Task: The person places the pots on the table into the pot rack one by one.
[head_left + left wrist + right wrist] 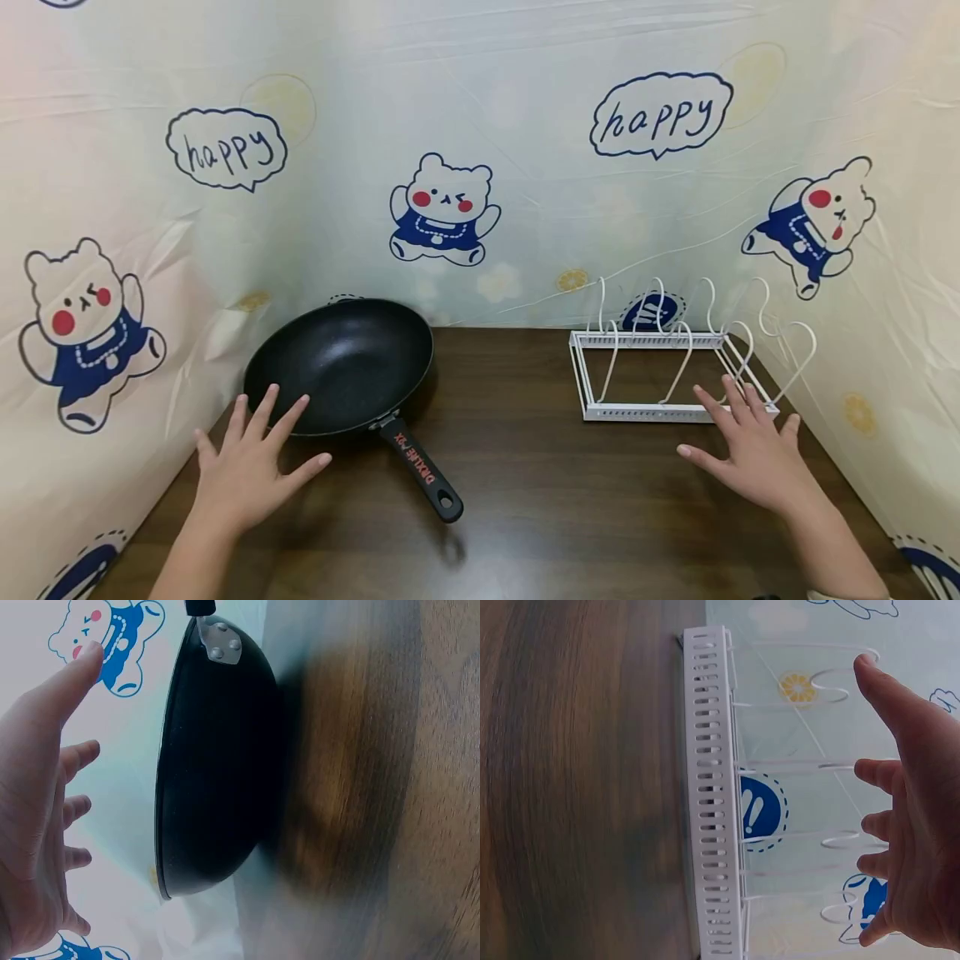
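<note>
A black wok (345,358) sits on the brown table at the left, its handle (422,468) with red lettering pointing toward the front right. My left hand (251,467) is spread in front of the wok's near left rim, holding nothing. The left wrist view shows the wok's dark outer side (217,765) beyond the fingers. At the right stands a white metal rack (645,412) with several curved wire dividers. My right hand (757,454), fingers spread and holding nothing, is near the rack's front right corner. In the right wrist view the slotted front rail (711,787) runs beside that hand.
A dark wood table (525,500) carries both things. Pale cloth (525,108) printed with bears and the word "happy" closes off the back and both sides. Table surface shows between the wok and the rack.
</note>
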`<act>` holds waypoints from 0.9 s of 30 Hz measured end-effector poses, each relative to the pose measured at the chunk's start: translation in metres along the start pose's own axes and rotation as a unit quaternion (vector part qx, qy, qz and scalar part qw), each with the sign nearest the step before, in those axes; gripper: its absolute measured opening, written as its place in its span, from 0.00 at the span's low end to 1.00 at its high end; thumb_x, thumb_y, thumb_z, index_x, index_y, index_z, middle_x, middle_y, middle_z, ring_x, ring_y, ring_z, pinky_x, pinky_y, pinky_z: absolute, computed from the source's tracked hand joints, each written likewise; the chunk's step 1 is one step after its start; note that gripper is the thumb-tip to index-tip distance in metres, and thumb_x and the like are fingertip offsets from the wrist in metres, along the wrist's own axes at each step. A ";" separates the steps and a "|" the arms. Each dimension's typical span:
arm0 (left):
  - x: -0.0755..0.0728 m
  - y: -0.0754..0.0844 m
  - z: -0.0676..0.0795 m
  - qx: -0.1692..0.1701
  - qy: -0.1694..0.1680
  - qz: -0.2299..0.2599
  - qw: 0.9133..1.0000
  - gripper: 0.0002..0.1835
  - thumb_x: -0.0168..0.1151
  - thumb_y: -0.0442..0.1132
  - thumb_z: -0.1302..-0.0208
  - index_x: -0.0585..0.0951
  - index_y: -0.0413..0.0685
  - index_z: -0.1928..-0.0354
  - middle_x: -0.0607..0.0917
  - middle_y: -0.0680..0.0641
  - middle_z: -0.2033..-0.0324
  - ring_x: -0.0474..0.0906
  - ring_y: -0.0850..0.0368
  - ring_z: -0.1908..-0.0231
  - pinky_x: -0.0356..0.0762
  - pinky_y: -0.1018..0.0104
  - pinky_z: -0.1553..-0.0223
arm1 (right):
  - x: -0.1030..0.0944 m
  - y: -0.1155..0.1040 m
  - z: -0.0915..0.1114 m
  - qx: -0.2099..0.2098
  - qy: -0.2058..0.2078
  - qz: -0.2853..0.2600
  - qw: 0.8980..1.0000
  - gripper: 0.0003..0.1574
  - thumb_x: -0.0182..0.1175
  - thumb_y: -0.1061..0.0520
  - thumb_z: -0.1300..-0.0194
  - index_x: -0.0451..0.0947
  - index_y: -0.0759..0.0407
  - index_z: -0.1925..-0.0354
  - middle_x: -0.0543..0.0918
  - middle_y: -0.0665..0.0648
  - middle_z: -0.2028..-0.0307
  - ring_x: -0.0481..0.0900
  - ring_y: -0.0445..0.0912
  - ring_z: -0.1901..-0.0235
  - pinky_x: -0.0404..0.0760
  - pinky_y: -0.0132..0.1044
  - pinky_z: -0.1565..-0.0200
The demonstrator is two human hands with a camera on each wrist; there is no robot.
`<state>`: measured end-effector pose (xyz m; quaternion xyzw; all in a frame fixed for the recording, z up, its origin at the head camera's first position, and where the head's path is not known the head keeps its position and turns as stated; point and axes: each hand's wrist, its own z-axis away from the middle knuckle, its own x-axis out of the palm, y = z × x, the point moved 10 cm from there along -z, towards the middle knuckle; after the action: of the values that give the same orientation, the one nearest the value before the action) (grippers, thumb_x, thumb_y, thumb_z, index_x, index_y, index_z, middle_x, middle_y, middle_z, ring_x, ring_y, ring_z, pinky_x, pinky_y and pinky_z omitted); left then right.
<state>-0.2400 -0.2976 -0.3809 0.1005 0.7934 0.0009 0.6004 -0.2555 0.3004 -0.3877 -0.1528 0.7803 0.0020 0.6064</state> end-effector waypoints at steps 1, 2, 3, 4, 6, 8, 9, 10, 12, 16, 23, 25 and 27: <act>0.000 0.000 0.000 0.000 0.002 0.003 1.000 0.49 0.56 0.73 0.43 0.50 0.69 0.23 0.46 0.40 0.24 0.31 0.32 0.28 0.17 0.18 0.49 | 0.001 -0.001 -0.001 -0.002 0.001 0.000 1.000 0.59 0.62 0.28 0.43 0.50 0.46 0.24 0.45 0.71 0.26 0.38 0.70 0.29 0.31 0.85 0.51; 0.000 0.001 0.000 0.001 0.005 0.004 1.000 0.49 0.56 0.73 0.43 0.50 0.69 0.23 0.47 0.40 0.24 0.31 0.32 0.27 0.17 0.19 0.49 | 0.002 -0.002 -0.001 -0.004 0.004 0.000 1.000 0.59 0.62 0.28 0.43 0.50 0.46 0.24 0.45 0.71 0.26 0.39 0.71 0.29 0.32 0.85 0.51; 0.000 0.002 -0.001 0.002 0.009 0.006 1.000 0.49 0.56 0.73 0.43 0.51 0.69 0.24 0.48 0.40 0.24 0.32 0.32 0.27 0.18 0.18 0.48 | 0.002 -0.004 -0.002 -0.007 0.006 -0.002 1.000 0.59 0.62 0.28 0.43 0.50 0.45 0.24 0.46 0.71 0.26 0.40 0.71 0.29 0.32 0.85 0.50; -0.001 0.003 -0.001 0.002 0.013 0.009 1.000 0.49 0.57 0.73 0.44 0.52 0.69 0.24 0.48 0.40 0.25 0.34 0.33 0.27 0.19 0.18 0.48 | 0.003 -0.005 -0.002 -0.009 0.007 -0.004 1.000 0.59 0.62 0.29 0.43 0.50 0.45 0.24 0.46 0.71 0.26 0.41 0.71 0.29 0.32 0.85 0.50; -0.002 0.005 -0.001 0.005 0.022 0.016 1.000 0.48 0.59 0.72 0.44 0.54 0.70 0.24 0.49 0.40 0.25 0.36 0.34 0.27 0.22 0.18 0.47 | 0.004 -0.009 -0.003 -0.013 0.011 -0.008 1.000 0.58 0.63 0.29 0.43 0.52 0.46 0.24 0.47 0.71 0.27 0.42 0.72 0.29 0.32 0.85 0.50; -0.003 0.008 -0.001 0.010 0.032 0.024 0.999 0.47 0.60 0.71 0.45 0.57 0.70 0.25 0.51 0.40 0.25 0.38 0.34 0.27 0.25 0.17 0.47 | 0.006 -0.013 -0.005 -0.015 0.009 -0.014 1.000 0.57 0.63 0.29 0.43 0.53 0.48 0.25 0.48 0.71 0.27 0.43 0.72 0.30 0.32 0.85 0.50; -0.004 0.010 -0.002 0.012 0.036 0.029 0.999 0.46 0.61 0.71 0.45 0.59 0.70 0.26 0.52 0.40 0.25 0.39 0.34 0.27 0.27 0.16 0.47 | 0.006 -0.015 -0.006 -0.014 0.007 -0.018 1.000 0.57 0.63 0.29 0.43 0.54 0.49 0.25 0.48 0.71 0.27 0.42 0.72 0.30 0.32 0.85 0.50; -0.005 0.011 -0.002 0.014 0.041 0.034 0.998 0.45 0.62 0.71 0.46 0.60 0.70 0.26 0.52 0.40 0.26 0.41 0.34 0.27 0.29 0.16 0.47 | 0.007 -0.018 -0.007 -0.014 0.004 -0.022 1.000 0.57 0.63 0.29 0.43 0.54 0.49 0.25 0.48 0.71 0.27 0.43 0.72 0.30 0.33 0.85 0.50; -0.007 0.015 -0.002 0.019 0.052 0.041 0.998 0.45 0.64 0.70 0.47 0.63 0.70 0.28 0.55 0.40 0.27 0.46 0.33 0.29 0.35 0.16 0.47 | 0.008 -0.023 -0.009 -0.016 0.001 -0.029 0.999 0.56 0.63 0.30 0.43 0.55 0.50 0.26 0.49 0.72 0.27 0.43 0.72 0.29 0.36 0.86 0.50; -0.011 0.021 -0.003 0.028 0.080 0.055 0.995 0.45 0.68 0.68 0.50 0.67 0.66 0.30 0.62 0.38 0.31 0.57 0.31 0.36 0.48 0.19 0.47 | 0.008 -0.037 -0.014 -0.032 0.004 -0.052 0.998 0.56 0.64 0.32 0.43 0.54 0.47 0.25 0.52 0.72 0.28 0.46 0.71 0.30 0.43 0.84 0.48; -0.015 0.026 -0.003 0.038 0.122 0.081 0.988 0.42 0.74 0.63 0.55 0.74 0.60 0.36 0.69 0.38 0.40 0.65 0.34 0.44 0.61 0.30 0.58 | 0.010 -0.064 -0.024 -0.079 0.017 -0.100 0.992 0.54 0.67 0.35 0.44 0.57 0.48 0.26 0.52 0.68 0.27 0.50 0.71 0.31 0.45 0.79 0.43; -0.014 0.027 -0.003 0.043 0.132 0.093 0.986 0.40 0.75 0.61 0.55 0.76 0.59 0.38 0.71 0.40 0.43 0.66 0.36 0.47 0.63 0.33 0.60 | 0.012 -0.071 -0.027 -0.086 0.016 -0.107 0.990 0.54 0.67 0.35 0.44 0.58 0.48 0.26 0.52 0.67 0.26 0.51 0.70 0.30 0.46 0.78 0.42; -0.013 0.028 -0.002 0.047 0.137 0.106 0.984 0.39 0.76 0.59 0.56 0.77 0.57 0.39 0.73 0.41 0.46 0.68 0.38 0.49 0.64 0.35 0.62 | 0.013 -0.077 -0.029 -0.093 0.013 -0.113 0.989 0.54 0.68 0.35 0.44 0.58 0.49 0.27 0.52 0.66 0.26 0.51 0.69 0.30 0.47 0.77 0.41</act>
<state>-0.2339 -0.2717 -0.3645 0.2106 0.8522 0.0412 0.4772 -0.2676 0.2183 -0.3788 -0.2955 0.7623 0.0041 0.5758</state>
